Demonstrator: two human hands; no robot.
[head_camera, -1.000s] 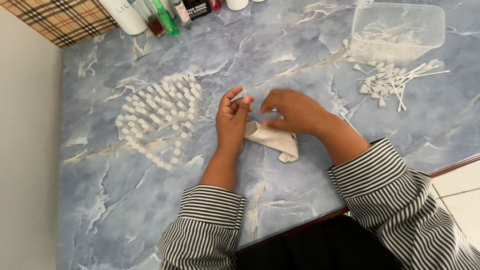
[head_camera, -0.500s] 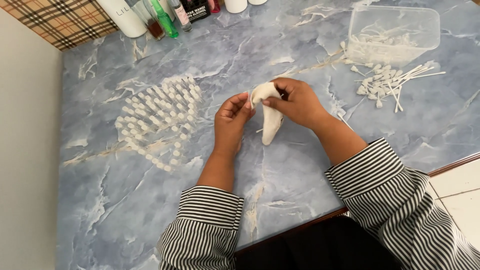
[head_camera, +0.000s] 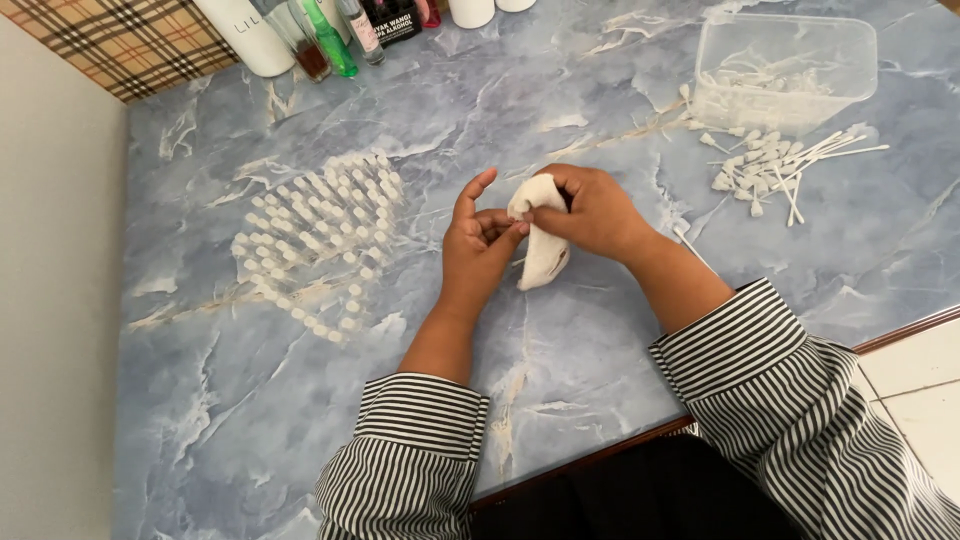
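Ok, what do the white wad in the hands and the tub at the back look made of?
White wad: looks like soft cotton wool, matte and fluffy, bending limply under the right hand. Tub: seemingly thin clear plastic, slightly glossy, since the contents show through its walls.

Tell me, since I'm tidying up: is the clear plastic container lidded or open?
Open. The clear plastic container shows no lid, and cotton swabs lie inside it.

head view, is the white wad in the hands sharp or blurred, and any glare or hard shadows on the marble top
Head view: the white wad is sharp, held by the right hand with the left hand touching it; the blue marble top is evenly lit, with soft shadows under the hands and no strong glare.
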